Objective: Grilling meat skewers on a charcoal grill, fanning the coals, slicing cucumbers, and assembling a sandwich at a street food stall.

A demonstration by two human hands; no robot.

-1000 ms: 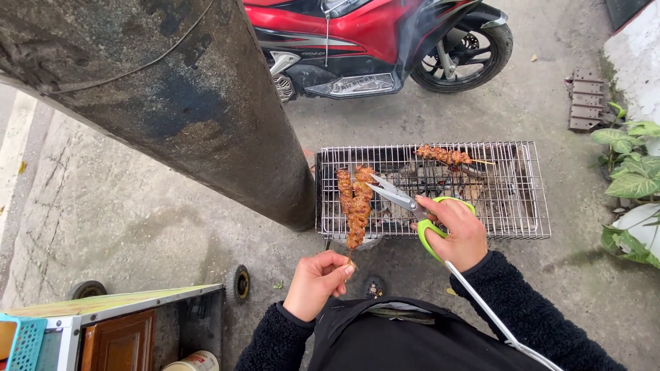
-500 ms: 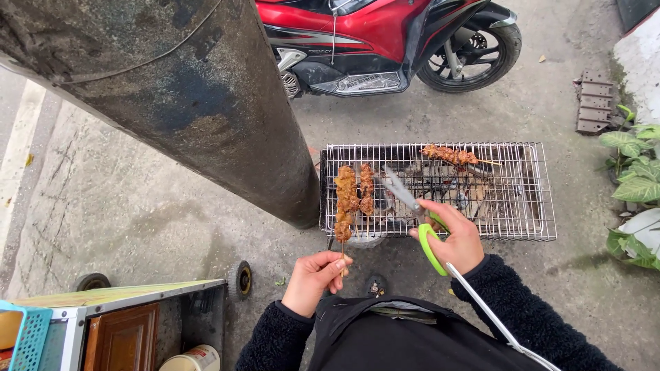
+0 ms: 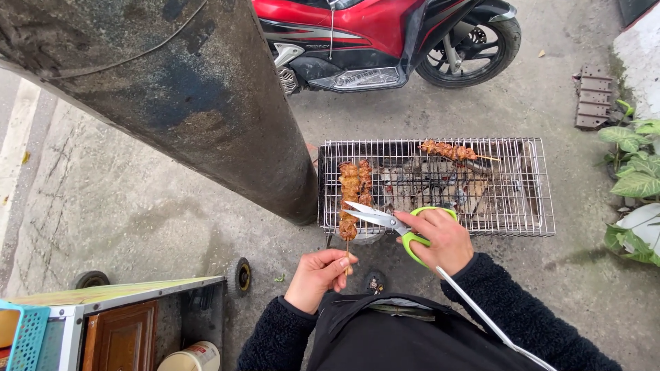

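Green-handled scissors [image 3: 395,223] sit gripped in the right hand [image 3: 440,237], blades parted and now reaching the lower end of the meat skewer [image 3: 350,199]. The left hand [image 3: 317,275] pinches that skewer's stick at its near tip; a second ago it hung clear of it, so cutting looks about to begin. Beyond, the skewer lies on the wire grill [image 3: 536,206], another skewer [image 3: 450,150] further back.
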